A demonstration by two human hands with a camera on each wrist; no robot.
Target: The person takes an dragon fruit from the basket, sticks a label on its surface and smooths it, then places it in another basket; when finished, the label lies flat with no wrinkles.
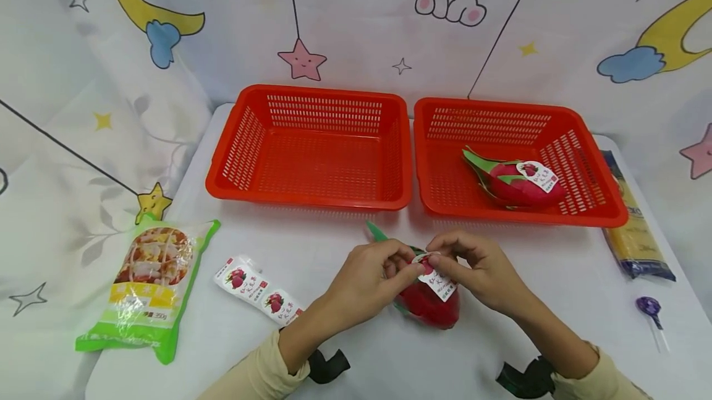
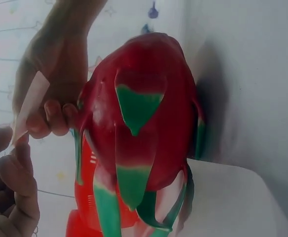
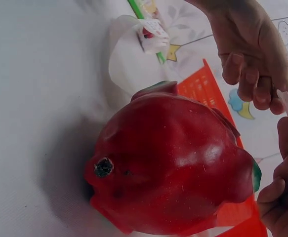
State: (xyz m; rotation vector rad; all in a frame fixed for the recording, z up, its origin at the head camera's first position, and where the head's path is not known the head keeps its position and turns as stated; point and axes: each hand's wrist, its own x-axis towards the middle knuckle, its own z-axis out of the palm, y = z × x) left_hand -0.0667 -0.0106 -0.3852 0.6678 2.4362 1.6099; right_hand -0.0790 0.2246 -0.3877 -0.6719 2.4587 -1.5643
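Observation:
A red dragon fruit with green-tipped scales lies on the white table in front of me. Just over it, both hands pinch a white sticker label printed with a dragon fruit picture. My left hand grips its left edge between thumb and forefinger; my right hand has its upper edge. Both wrist views show the label held edge-on beside the fruit, apart from its skin. A strip of similar labels lies left of my left hand, its near end hidden behind the forearm.
Two red plastic baskets stand at the back; the left basket holds nothing, while another labelled dragon fruit lies in the right basket. A green-edged food bag is at left. On the right are a yellow packet and a purple lollipop.

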